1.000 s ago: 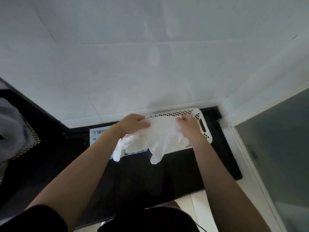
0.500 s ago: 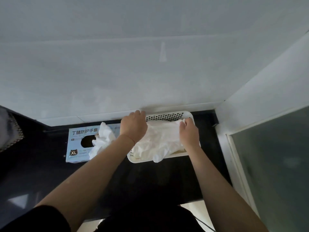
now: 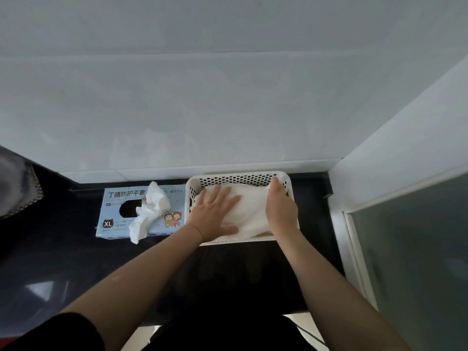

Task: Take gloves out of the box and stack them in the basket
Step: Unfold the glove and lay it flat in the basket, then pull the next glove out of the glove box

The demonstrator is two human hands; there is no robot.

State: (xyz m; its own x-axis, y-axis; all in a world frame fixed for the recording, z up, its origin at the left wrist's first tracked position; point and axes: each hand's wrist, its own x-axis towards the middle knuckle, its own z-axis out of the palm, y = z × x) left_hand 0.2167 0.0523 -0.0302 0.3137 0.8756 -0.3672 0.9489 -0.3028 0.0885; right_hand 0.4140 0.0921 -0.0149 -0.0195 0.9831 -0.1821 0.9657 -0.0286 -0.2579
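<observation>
A white perforated basket (image 3: pixel 235 178) stands on the black counter against the wall. White gloves (image 3: pixel 250 209) lie flat inside it. My left hand (image 3: pixel 215 214) presses on the gloves with straight, spread fingers. My right hand (image 3: pixel 279 209) rests on the gloves' right side, fingers pointing toward the basket's far wall. Left of the basket lies a light blue glove box (image 3: pixel 114 219) marked XL, and a crumpled white glove (image 3: pixel 152 211) sticks out of its oval opening.
The black counter (image 3: pixel 76 262) runs along a white tiled wall (image 3: pixel 228 110). A white wall corner and a frosted glass panel (image 3: pixel 417 262) bound the right side. A grey object (image 3: pixel 15 188) sits at the far left edge.
The gloves have gone from hanging over the basket's front rim to lying flat inside it. My left hand has flattened onto them, and my right hand has come down on their right side.
</observation>
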